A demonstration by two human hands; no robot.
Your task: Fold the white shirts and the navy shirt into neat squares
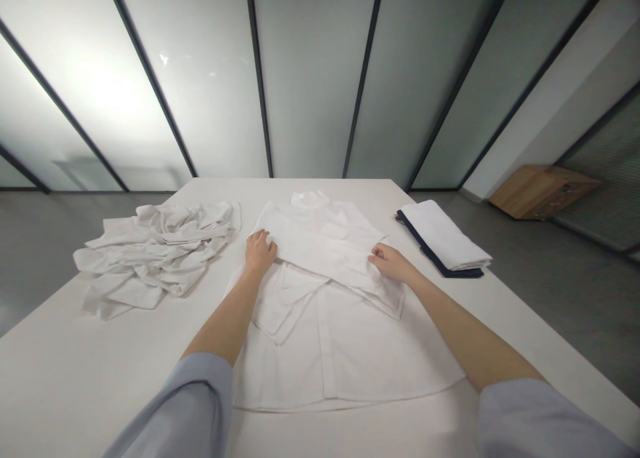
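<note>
A white shirt (350, 351) lies spread on the table, its collar (310, 200) at the far end and its hem toward me. Down its middle runs a straight front strip. Both sleeves (285, 295) are folded inward across the body, their cuff ends lying over the lower half. My left hand (259, 250) is at the shirt's left side, fingers curled on the cloth near the fold. On the opposite side, my right hand (389, 261) pinches the cloth of the shirt, thumb and fingers closed. The fingertips of both hands are partly hidden.
On the left of the white table (50, 371) lies a loose heap of crumpled white cloth (165, 251). To the right, a folded white garment (443, 235) rests on a dark blue one (440, 265). A wooden cabinet (540, 190) stands beyond, by frosted panels.
</note>
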